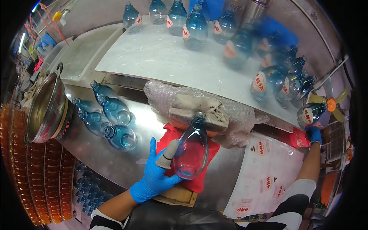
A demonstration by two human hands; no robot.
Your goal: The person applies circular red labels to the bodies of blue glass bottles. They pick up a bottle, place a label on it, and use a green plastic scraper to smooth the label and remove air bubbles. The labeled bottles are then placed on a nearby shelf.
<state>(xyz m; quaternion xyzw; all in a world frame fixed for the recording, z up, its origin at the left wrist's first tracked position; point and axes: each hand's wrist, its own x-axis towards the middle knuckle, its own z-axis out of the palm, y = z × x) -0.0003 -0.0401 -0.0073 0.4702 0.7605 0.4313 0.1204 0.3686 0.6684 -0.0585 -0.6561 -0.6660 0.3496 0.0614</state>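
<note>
My left hand [155, 174], in a blue glove with a grey wrap on the thumb, grips an unlabelled clear blue bottle [191, 147] lying tilted over a red cloth [172, 136], its neck pointing at a worn sponge block [199, 109]. My right hand [314, 135], also blue-gloved, reaches far right and holds a labelled blue bottle [309, 114] at the edge of the white board [165, 57]. A sheet of oval labels [264, 172] lies between my arms.
Several unlabelled bottles [109, 119] lie on the steel bench at left beside a metal pot [44, 107]. Labelled bottles [268, 82] crowd the board's back and right. Bubble wrap [237, 115] sits under the sponge. A small fan [330, 104] stands at right.
</note>
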